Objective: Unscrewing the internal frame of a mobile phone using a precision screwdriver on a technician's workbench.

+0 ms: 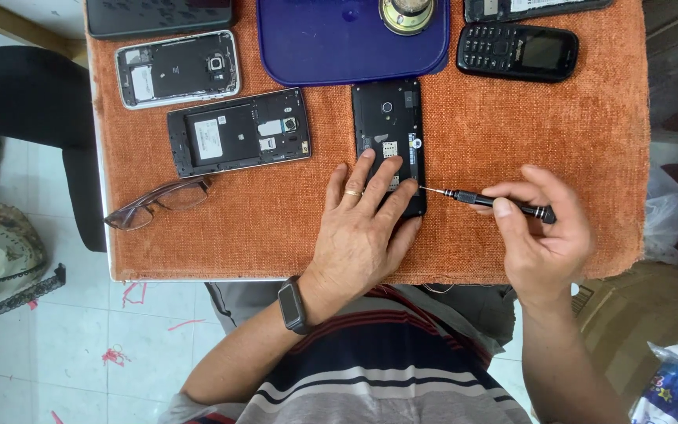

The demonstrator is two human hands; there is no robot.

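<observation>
Bench [464, 251] under an orange cloth [559, 126], crowded with phones. Blue tray [323, 47] at the far edge, holding one round brass-coloured part [406, 14]; nothing else visible in it. Opened black phone [238, 132] lying back-up to the left, a silver-framed one [178, 69] beyond it, a dark one [158, 16] at the far left corner, a keypad phone [518, 52] to the right of the tray, another [535, 8] cut off by the top edge. Glasses [158, 202] folded near the left edge.

Black phone [388, 133] with its back cover off, just below the tray, at mid-bench. Left hand [362, 228] spread flat across its lower end, pinning it down. Right hand [547, 232] closed around a small black screwdriver [500, 203], thin tip at the phone's right edge.

Likely trouble: tip skidding off a tiny screw and scratching the board or pricking the left fingertips just beside it, from too much sideways push. Also likely: a freed screw vanishing into the cloth's weave or rolling off the near edge to the floor, with the tray out of easy reach.
</observation>
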